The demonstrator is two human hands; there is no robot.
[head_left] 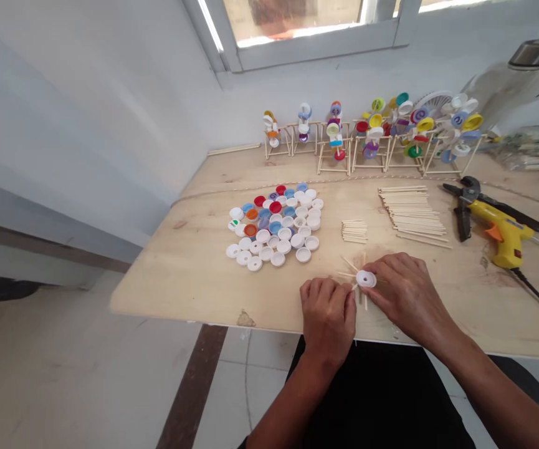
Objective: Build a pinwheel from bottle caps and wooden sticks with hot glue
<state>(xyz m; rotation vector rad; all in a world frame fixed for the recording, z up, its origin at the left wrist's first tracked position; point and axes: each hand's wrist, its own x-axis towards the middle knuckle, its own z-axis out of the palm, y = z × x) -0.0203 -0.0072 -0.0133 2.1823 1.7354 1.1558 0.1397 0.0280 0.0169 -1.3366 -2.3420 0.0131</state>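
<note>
Near the table's front edge, my right hand [402, 293] pinches a white bottle cap [366, 279] that has a dark hole in its middle. Thin wooden sticks [349, 264] radiate from the cap like spokes. My left hand [329, 312] is closed at the cap's left side, its thumb and forefinger on the end of one of these sticks. Beyond my hands lie a small pile of short sticks [354, 231] and a larger pile of long sticks [414, 212]. To the left spreads a group of bottle caps [277, 258], mostly white, with some blue, red and orange.
Along the wall stand several stick frames bearing wheels of coloured caps [336, 134]. A yellow glue gun [503, 234] and black-handled cutters [465, 206] lie at the right, with a cord trailing off the front. A large clear bottle [498, 93] stands at the back right.
</note>
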